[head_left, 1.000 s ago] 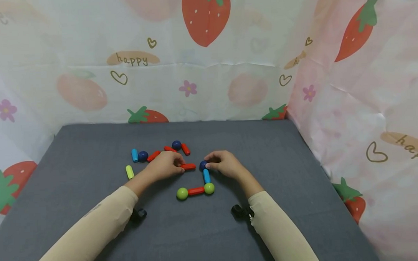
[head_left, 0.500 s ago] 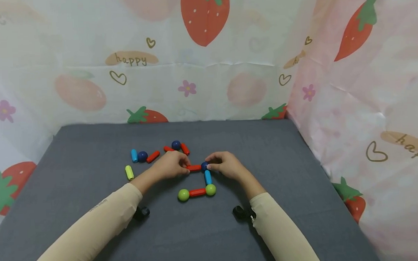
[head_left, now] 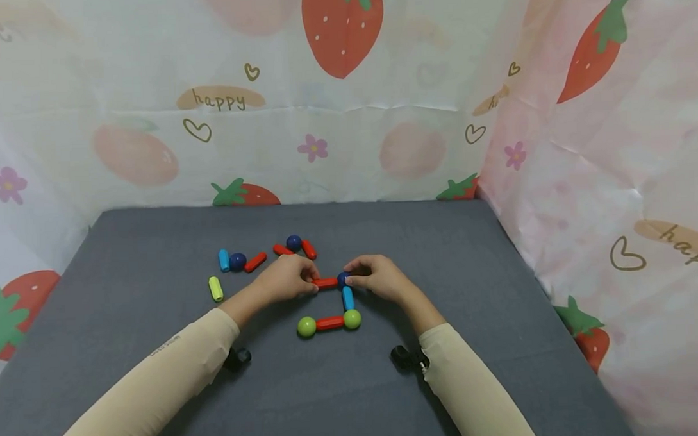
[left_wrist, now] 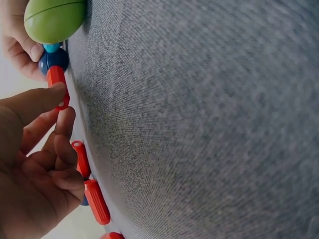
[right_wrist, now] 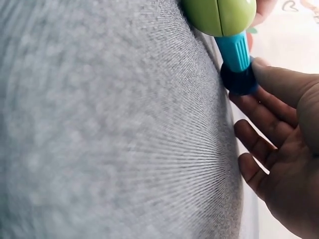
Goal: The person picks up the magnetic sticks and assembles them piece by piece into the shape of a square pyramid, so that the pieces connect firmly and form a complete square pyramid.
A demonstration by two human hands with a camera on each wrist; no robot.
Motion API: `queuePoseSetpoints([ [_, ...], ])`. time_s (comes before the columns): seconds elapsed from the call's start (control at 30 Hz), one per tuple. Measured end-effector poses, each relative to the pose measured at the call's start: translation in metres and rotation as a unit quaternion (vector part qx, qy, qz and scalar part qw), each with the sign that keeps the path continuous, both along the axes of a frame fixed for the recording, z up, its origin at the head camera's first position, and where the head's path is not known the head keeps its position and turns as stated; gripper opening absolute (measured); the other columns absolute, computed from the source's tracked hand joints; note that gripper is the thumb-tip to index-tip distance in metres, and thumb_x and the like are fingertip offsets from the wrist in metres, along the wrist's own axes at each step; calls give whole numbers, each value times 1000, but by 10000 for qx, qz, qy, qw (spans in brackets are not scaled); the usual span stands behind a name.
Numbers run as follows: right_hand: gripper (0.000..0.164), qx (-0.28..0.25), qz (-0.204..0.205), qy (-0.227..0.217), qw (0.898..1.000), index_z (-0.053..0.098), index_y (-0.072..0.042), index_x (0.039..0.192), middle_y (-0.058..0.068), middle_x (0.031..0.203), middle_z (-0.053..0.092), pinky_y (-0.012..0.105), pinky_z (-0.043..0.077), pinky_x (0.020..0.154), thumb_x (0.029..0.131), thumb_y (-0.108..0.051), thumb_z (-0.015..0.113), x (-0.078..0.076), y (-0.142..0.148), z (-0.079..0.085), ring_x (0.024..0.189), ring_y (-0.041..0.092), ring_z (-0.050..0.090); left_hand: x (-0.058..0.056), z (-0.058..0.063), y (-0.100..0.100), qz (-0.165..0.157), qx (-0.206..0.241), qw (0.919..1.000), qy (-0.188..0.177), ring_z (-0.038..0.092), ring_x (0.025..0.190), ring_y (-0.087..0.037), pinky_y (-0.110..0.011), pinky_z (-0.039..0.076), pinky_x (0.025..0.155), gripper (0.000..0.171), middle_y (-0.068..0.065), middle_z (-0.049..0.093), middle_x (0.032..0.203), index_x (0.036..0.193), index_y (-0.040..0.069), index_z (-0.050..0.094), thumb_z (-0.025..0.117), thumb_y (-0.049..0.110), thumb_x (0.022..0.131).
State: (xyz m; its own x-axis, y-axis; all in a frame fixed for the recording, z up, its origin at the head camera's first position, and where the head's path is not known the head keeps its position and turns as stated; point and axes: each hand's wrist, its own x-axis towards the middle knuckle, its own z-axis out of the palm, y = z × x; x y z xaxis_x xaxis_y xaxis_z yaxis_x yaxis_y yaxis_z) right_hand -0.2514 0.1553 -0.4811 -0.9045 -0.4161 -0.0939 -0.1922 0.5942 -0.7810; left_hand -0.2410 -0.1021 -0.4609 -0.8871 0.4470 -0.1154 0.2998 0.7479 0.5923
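Observation:
My left hand (head_left: 287,277) pinches a red rod (head_left: 327,283) between thumb and fingers; the rod's far end meets a dark blue ball (head_left: 343,280). My right hand (head_left: 380,276) holds that ball from the right, thumb and fingertips about it, as the right wrist view also shows. From the ball a light blue rod (head_left: 348,299) runs toward me to a green ball (head_left: 352,318). A second red rod (head_left: 330,322) links this to another green ball (head_left: 306,326) on its left. In the left wrist view the held red rod (left_wrist: 56,75) touches the blue ball (left_wrist: 54,59).
Left of the hands lie a yellow-green rod (head_left: 215,289), a light blue rod (head_left: 224,260), a dark blue ball (head_left: 237,261) and a red rod (head_left: 255,262). Farther back is another dark blue ball (head_left: 294,243) between two red rods. A grey cloth (head_left: 442,253) covers the table.
My left hand has brought the red rod rightward until its end met the dark blue ball. The ball and the pieces joined to it have shifted slightly right and toward me.

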Motion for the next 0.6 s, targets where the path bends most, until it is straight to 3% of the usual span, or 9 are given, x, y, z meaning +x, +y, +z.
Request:
queuePoseSetpoints([
  [0.37, 24, 28, -75, -26, 10000, 75, -23, 117, -4, 111, 72, 37, 53, 87, 94, -32, 76, 0, 0, 0, 98, 16, 64, -1, 4, -7, -68, 207, 9997, -136, 65, 85, -13, -30, 56, 73, 20, 2, 72, 99, 110, 13, 75, 80, 19, 91],
  [0.6, 24, 18, -102, -19, 9999, 75, -23, 117, -4, 113, 71, 38, 52, 89, 95, -32, 76, 2, 0, -1, 101, 17, 62, -10, 15, -24, 25, 349, 9994, 81, 66, 100, -19, -39, 56, 87, 29, -2, 73, 109, 118, 9, 73, 79, 22, 92],
])
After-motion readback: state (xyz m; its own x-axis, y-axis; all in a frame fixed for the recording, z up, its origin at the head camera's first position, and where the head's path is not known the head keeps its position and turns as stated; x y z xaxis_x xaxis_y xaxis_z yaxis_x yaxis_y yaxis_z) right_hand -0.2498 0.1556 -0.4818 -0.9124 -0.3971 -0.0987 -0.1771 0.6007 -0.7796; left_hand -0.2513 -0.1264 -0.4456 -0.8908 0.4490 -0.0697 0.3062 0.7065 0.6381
